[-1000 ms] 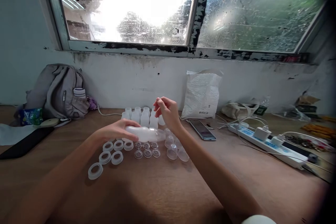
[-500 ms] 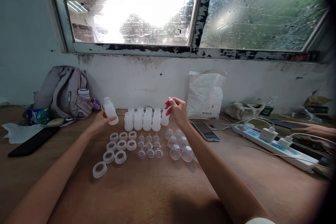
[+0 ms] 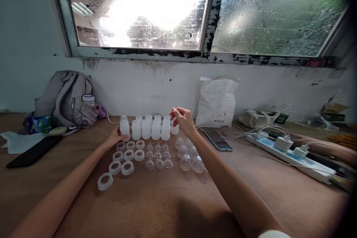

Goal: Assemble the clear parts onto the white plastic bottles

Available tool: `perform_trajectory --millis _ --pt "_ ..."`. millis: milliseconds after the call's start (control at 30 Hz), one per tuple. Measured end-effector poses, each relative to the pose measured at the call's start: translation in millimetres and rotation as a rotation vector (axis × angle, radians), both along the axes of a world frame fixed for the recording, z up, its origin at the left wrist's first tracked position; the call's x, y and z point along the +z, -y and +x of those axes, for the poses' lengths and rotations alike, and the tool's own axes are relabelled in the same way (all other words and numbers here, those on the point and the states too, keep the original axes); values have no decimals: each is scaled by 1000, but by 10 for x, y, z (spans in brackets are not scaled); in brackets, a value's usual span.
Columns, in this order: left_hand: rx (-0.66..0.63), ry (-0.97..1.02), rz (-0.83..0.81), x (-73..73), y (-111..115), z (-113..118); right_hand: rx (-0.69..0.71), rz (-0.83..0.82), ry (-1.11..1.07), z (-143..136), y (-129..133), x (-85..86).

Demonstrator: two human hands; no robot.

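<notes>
My left hand is closed around a frosted baby bottle with a clear domed cap, upright at the left end of the bottle group. Several open frosted bottles stand in rows beside it. My right hand hovers over the right end of these rows, thumb and fingers pinched together; whether anything is between them is hidden. In front of the bottles lie several white screw rings, clear bottle teats and, to the right, clear domed caps, partly behind my right forearm.
A grey backpack and black phone are at left. On the right lie another phone, a white plastic package and a power strip with cables. Another person's hand rests at the far right.
My left hand has moved right and down with the capped bottle, from a tilted position to upright beside the rows. My right hand has shifted slightly left, still pinched.
</notes>
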State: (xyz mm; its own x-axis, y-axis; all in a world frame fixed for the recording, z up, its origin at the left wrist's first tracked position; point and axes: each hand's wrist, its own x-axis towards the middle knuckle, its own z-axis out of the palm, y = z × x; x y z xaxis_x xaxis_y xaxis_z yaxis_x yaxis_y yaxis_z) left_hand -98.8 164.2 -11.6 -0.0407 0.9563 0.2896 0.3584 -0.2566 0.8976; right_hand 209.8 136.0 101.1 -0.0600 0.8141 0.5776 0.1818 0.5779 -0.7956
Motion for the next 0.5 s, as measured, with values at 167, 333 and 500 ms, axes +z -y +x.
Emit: perform_trajectory --millis 167,333,500 --pt "75 -56 46 -92 -141 -24 19 -6 30 -8 5 1" --pt "167 -105 96 -93 -165 9 -12 10 75 6 29 12" --pt "292 -195 280 242 30 26 -96 106 70 40 64 42"
